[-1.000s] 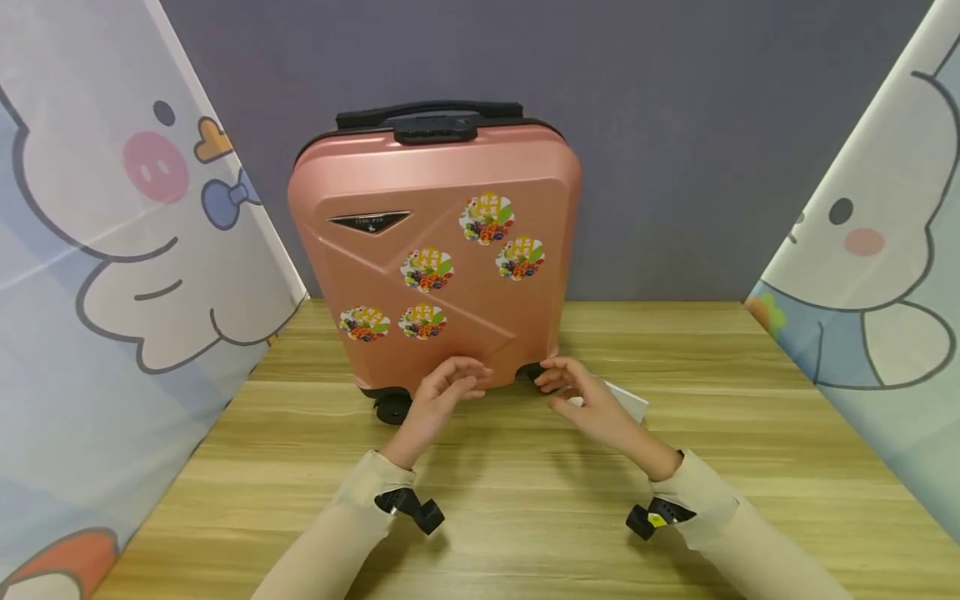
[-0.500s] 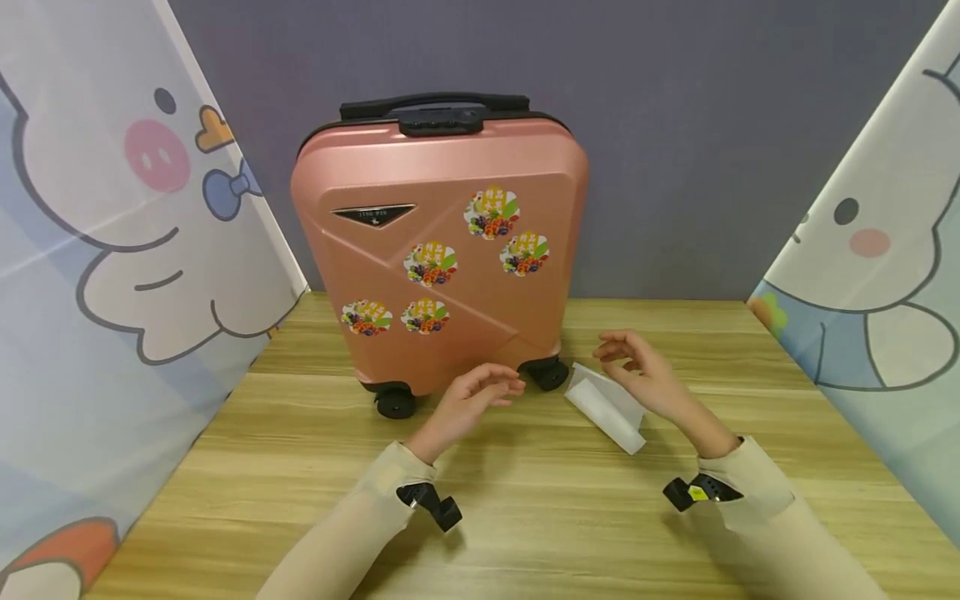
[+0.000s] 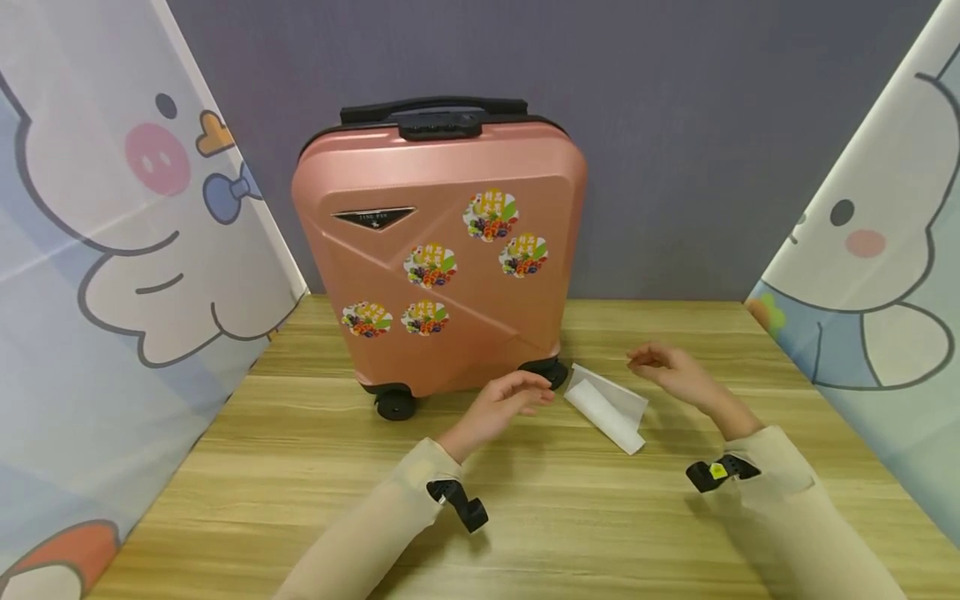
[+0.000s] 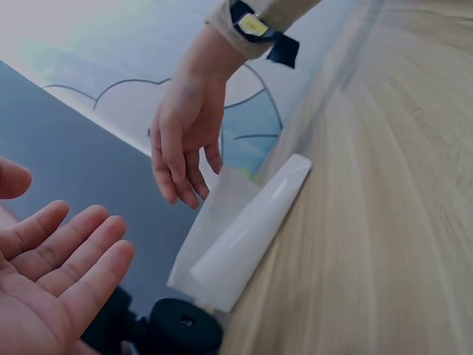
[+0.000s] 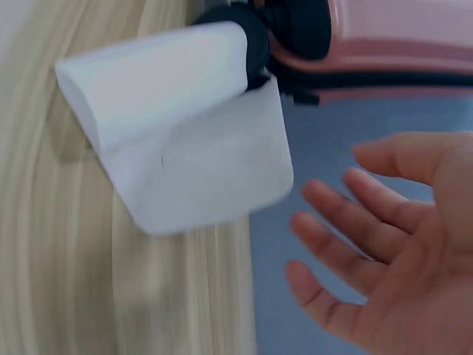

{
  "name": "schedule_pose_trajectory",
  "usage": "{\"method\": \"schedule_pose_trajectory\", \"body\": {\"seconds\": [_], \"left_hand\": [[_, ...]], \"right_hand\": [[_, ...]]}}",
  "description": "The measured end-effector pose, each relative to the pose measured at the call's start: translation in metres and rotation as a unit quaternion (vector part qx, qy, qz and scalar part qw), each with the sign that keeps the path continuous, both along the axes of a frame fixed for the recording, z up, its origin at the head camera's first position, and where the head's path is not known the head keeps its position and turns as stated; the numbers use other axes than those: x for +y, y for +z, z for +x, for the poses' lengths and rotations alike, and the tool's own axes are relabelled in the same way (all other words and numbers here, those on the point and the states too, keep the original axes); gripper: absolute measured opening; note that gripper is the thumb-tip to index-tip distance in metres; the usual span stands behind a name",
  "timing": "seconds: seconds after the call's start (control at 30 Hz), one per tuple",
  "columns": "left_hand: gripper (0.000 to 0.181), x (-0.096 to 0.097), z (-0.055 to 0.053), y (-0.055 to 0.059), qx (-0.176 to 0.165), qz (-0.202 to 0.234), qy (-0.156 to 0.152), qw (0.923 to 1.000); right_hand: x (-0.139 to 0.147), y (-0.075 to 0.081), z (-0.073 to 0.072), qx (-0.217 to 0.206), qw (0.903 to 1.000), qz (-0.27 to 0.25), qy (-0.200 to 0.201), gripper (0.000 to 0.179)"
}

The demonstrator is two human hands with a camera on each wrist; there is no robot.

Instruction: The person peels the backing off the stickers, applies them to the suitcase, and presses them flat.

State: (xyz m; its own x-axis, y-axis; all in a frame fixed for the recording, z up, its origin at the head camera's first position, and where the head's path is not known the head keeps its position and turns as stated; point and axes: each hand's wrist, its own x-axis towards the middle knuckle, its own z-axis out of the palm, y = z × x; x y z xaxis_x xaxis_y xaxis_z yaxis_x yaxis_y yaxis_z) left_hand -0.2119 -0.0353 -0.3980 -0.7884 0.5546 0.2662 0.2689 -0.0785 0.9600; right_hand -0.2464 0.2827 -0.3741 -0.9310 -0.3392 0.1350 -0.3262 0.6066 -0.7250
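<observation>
A curled sheet of white paper (image 3: 606, 408) lies on the table beside the right wheel of a pink suitcase (image 3: 450, 250). My left hand (image 3: 508, 404) hovers just left of the paper, in front of the suitcase's lower edge, with loosely bent fingers and nothing in it. To the paper's right, my right hand (image 3: 678, 375) is held above the table, fingers relaxed and holding nothing. In the right wrist view the paper (image 5: 199, 170) shows one end rolled over, apart from the fingers. Several round fruit stickers (image 3: 431, 266) are on the suitcase front.
The suitcase stands upright on black wheels (image 3: 395, 405), with a black handle (image 3: 435, 107) on top. A wood-grain table (image 3: 300, 483) carries it. Behind is a grey wall panel (image 3: 675, 150); cartoon-printed panels (image 3: 150, 275) stand at both sides.
Both hands have shifted right. The right hand has moved away from the suitcase's right wheel, past the white paper, which now shows fully. The suitcase and its stickers stay in place.
</observation>
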Motion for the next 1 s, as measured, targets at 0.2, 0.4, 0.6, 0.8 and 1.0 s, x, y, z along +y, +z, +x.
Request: {"method": "schedule_pose_trajectory", "body": {"seconds": [0.2,0.4,0.6,0.8,1.0], "left_hand": [[0.034,0.015,-0.001,-0.01,-0.023,-0.013,-0.026,0.9993],[0.034,0.026,-0.002,-0.014,-0.054,-0.014,-0.025,0.9981],[0.03,0.037,-0.007,-0.015,-0.072,-0.016,-0.002,0.9972],[0.029,0.045,-0.009,-0.013,-0.076,-0.021,0.007,0.9968],[0.029,0.048,-0.01,-0.014,-0.077,-0.03,0.017,0.9964]], "right_hand": [[0.018,-0.004,-0.004,-0.124,0.992,0.025,0.001,0.043],[0.023,-0.009,-0.007,-0.195,0.9802,0.034,-0.002,0.046],[0.012,-0.019,-0.007,-0.202,0.9785,0.043,-0.007,0.042],[-0.002,-0.028,-0.004,-0.187,0.9804,0.061,-0.001,0.036],[-0.011,-0.034,-0.001,-0.169,0.9837,0.063,0.005,0.036]]}}
